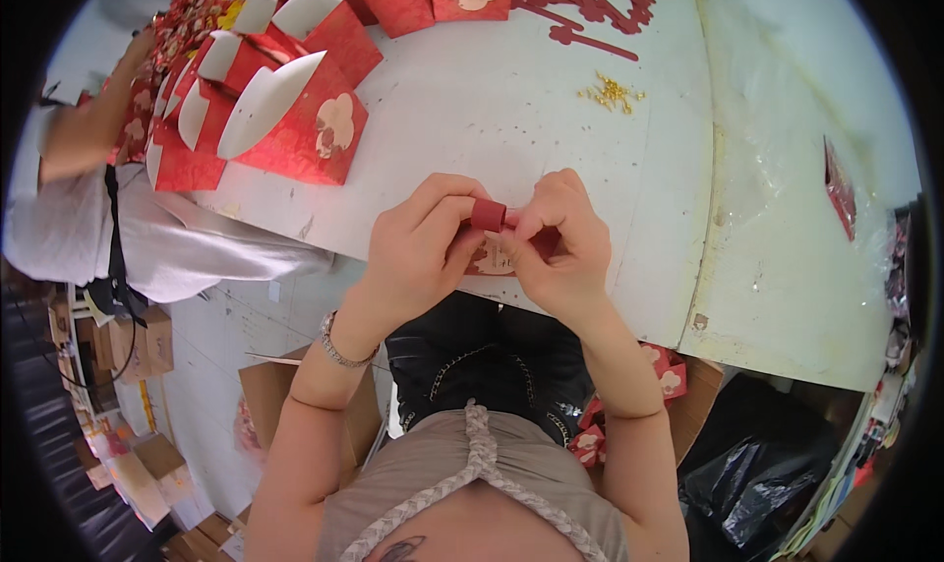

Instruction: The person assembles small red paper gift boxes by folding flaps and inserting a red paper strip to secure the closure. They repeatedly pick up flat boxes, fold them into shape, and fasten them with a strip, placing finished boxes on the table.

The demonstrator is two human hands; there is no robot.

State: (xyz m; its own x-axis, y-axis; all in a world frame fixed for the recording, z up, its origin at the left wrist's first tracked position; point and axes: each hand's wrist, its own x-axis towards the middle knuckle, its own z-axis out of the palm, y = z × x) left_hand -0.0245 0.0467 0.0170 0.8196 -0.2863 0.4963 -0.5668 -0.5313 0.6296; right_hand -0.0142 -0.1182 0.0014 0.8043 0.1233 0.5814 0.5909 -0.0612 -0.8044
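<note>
Both forearms reach forward, wrists angled inward, hands nearly meeting. Left hand [423, 233]: fingers curled, gripping a dark red strip [489, 215] at its fingertips. Right hand [565, 237]: thumb and forefinger closed just beside the strip's right end; pinched item unclear. Strip: matte, bent into a curl. Red box [492, 260] with pale flower-shaped patch, partly hidden, below the fingertips.

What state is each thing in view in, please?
Dark red strip: bent over.
Left hand: closed on the strip.
Right hand: fingers curled, grip partly hidden.
Red boxes: white-lined flaps raised.
Dark red cutouts: loosely heaped.
Gold bits: loose, clustered.
Black plastic bag: crumpled.
</note>
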